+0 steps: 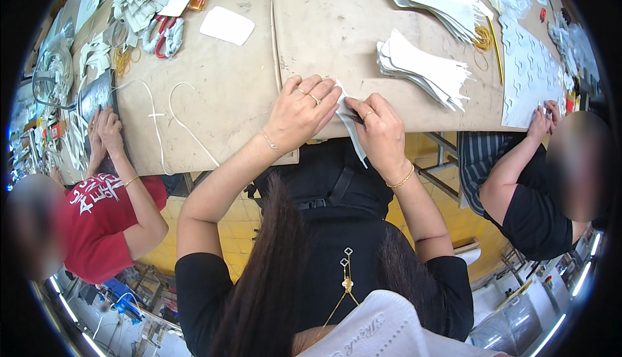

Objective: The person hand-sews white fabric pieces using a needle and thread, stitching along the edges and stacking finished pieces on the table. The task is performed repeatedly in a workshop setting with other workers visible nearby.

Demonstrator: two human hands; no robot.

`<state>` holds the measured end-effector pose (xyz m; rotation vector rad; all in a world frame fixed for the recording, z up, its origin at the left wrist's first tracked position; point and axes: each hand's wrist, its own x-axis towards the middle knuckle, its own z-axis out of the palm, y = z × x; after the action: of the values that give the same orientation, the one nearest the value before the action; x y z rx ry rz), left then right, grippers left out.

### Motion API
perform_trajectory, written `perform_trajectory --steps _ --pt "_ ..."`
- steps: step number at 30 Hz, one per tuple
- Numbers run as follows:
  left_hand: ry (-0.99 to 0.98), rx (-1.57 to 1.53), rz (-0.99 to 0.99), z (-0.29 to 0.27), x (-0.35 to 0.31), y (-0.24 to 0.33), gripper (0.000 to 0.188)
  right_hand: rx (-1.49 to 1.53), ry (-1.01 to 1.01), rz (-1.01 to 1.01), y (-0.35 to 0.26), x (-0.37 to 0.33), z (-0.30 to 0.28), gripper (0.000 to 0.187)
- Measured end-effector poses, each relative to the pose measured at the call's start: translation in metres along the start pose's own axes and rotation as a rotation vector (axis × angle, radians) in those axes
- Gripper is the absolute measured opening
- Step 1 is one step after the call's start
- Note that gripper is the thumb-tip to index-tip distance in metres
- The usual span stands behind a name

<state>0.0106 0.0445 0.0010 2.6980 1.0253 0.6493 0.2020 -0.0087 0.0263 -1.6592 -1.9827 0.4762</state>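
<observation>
White, smooth-looking material catches our eye first: a narrow strip (354,138) lies between the two hands at the near edge of the tan table (330,43), and the relation that matters most, we judge, is its run between them. Its long axis points away from the body, slanting a little so that the near end sits further right and reaches past the table edge. The left hand (303,111) is to its left, fingers bent and their tips at the strip's far part; its thumb is hidden, so we cannot tell whether it pinches or only presses. The right hand (380,129) is to its right, closed round a dark tool (354,116) whose tip meets or overlaps the strip about midway; we cannot make out the tool's kind. Neither hand is clearly nearer. The strip itself looks thin, pale and slightly curved, plain on the face we see, tapering toward the near end. Beyond the right hand, we see a fanned stack of white pieces (424,65) on the table.
</observation>
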Motion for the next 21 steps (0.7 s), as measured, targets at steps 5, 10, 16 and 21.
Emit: perform_trajectory --steps 5,10,16,21 --pt "-0.001 0.023 0.016 0.002 0.0 0.0 0.036 -0.031 -0.035 0.004 -0.001 0.0 -0.003 0.03" --pt "0.012 0.089 -0.098 -0.001 -0.001 -0.002 0.034 -0.045 -0.108 0.0 -0.001 0.0 -0.011 0.036" --pt "-0.04 -0.041 0.069 0.003 -0.005 0.013 0.046 -0.015 0.005 -0.022 0.002 0.0 -0.004 0.03" --pt "-0.029 -0.007 -0.094 -0.007 -0.017 -0.007 0.053 0.182 0.053 0.04 0.006 0.009 0.007 0.026"
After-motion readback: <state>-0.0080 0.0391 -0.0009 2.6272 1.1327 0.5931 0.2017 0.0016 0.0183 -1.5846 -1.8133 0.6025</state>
